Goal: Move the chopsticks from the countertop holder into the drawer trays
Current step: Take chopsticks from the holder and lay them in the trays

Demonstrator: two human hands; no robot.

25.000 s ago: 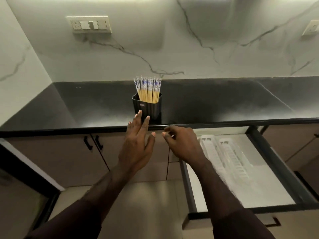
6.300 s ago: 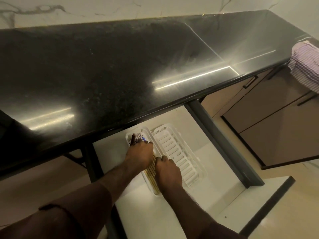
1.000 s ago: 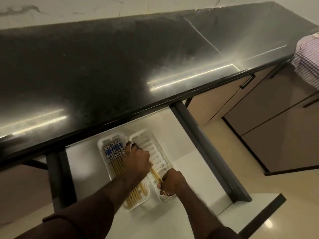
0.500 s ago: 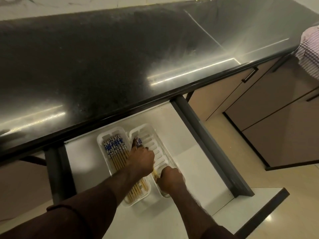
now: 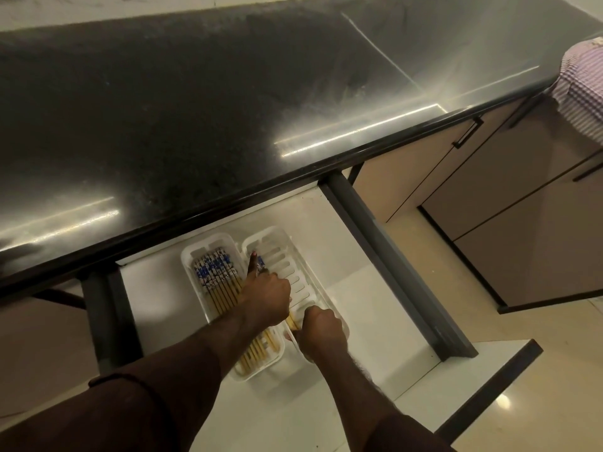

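i see the open drawer [image 5: 375,308] under the dark surface [image 5: 195,109]. two white trays sit side by side in it. the left tray [image 5: 195,252] is full of chopsticks [image 5: 217,278]. my left hand [image 5: 266,296] and right hand [image 5: 321,329] are both closed around a few chopsticks, low in the right tray [image 5: 287,252]. a checked cloth [image 5: 584,89] hangs at the far right.

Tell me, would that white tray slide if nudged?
Probably. The right tray looks like thin slotted plastic, so likely light, and it sits loose on the smooth drawer floor. With only a few chopsticks inside, little weighs it down.
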